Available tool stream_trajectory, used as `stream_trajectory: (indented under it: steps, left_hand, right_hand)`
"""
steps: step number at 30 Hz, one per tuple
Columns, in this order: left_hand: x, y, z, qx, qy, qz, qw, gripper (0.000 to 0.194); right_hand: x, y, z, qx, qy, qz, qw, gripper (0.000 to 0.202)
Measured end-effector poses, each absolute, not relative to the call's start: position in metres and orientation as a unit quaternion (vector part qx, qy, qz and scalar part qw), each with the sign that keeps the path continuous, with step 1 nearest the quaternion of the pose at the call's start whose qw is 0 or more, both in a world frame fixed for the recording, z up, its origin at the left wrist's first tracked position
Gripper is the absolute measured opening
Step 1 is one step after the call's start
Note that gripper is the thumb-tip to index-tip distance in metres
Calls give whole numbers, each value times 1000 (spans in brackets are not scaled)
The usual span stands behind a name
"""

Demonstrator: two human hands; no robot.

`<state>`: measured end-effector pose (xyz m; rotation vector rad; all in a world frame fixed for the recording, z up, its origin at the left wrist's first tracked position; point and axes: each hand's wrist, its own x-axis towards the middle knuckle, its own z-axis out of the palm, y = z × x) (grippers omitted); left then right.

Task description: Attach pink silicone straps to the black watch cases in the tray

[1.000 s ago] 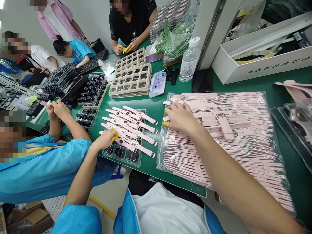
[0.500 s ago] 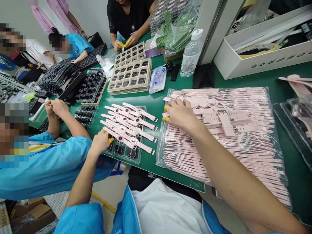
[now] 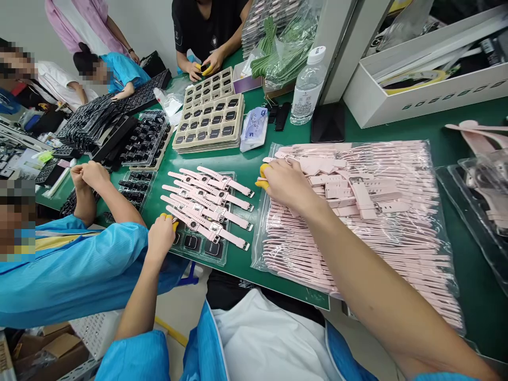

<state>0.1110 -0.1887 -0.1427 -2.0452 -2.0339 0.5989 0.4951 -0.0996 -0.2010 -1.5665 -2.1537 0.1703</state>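
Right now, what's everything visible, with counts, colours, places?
Table: one, green, centre
Clear tray: one, transparent, centre-left
Strapped watches: several, pink, on clear tray
Strap bag: one, clear, packed pink, right
Loose straps: several, pink, atop strap bag
Piece trays: two stacks, beige, beyond clear tray
Packet: one, pale, beside piece trays
Bottle: one, clear, beyond strap bag
Flat slab: one, black, by bottle
Far straps: many, green, left of bottle
Box: one, white, upper right
End straps: some, pink, far right
Dark trays: several, black, upper left
People: five, mixed clothing, left and beyond
Left hand: one, yellow-tipped, at clear tray
Right hand: one, yellow-tipped, at strap bag
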Motion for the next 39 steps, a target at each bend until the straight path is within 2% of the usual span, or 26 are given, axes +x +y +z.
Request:
stream_trajectory:
  steps: [3, 6, 9, 12, 17, 20, 24, 27, 31, 34, 37, 39]
  left_hand:
    - [96, -190, -128, -690, -714, 114, 5, 15]
    - [98, -189, -114, -660, -729, -120, -138, 19]
    - [128, -180, -106, -641, -635, -353, -249, 32]
    - [179, -155, -112, -656, -534, -434, -310, 27]
    - [262, -92, -151, -678, -421, -452, -399, 21]
    - [289, -69, -177, -680, -394, -448, -426, 20]
    - [294, -65, -195, -674, -414, -439, -426, 28]
    - [287, -72, -196, -700, -415, -414, -408, 30]
    - [281, -77, -191, -761, -405, -396, -316, 31]
    - [280, -80, -191, -806, -376, -374, -262, 43]
    - [279, -82, -194, -823, -355, -363, -256, 57]
    - [278, -83, -196, -822, -356, -361, -260, 61]
  right_hand:
    - [490, -99, -191, -561, -756, 107, 319, 25]
    - [483, -104, -181, -552, -701, 190, 411, 28]
    - [475, -112, -176, -522, -643, 291, 479, 29]
    - [467, -117, -175, -485, -591, 397, 508, 36]
    - [458, -113, -178, -363, -403, 659, 521, 54]
    - [456, -107, -180, -311, -313, 745, 500, 56]
    - [454, -103, -185, -326, -287, 753, 495, 46]
    - [451, -105, -186, -350, -304, 731, 500, 48]
    - [448, -114, -183, -379, -358, 705, 481, 48]
    - [447, -119, -183, -381, -391, 699, 462, 48]
    - [447, -120, -185, -377, -412, 704, 439, 49]
    - [448, -119, -187, -381, -418, 705, 428, 48]
